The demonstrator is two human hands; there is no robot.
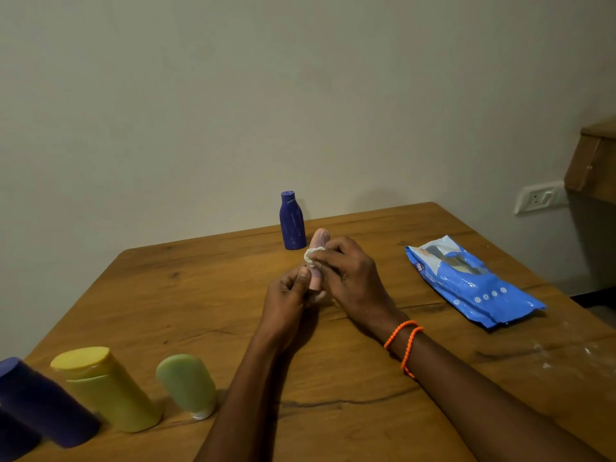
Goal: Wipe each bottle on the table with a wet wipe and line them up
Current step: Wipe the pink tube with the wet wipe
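Note:
A small pink bottle (318, 243) stands upright near the middle of the wooden table (206, 295). My left hand (289, 295) grips its lower part. My right hand (350, 271) presses a crumpled white wet wipe (311, 254) against the bottle's side. Behind them a dark blue bottle (292, 221) stands alone near the far edge. At the near left a row stands: a dark blue bottle (46, 401), a yellow bottle (106, 388) and a pale green tube (186, 383) resting on its white cap.
A blue pack of wet wipes (473, 285) lies open at the right of the table. White smudges (546, 355) mark the wood near the right edge. A wall socket (536, 197) and a wooden shelf (593, 161) are at the far right.

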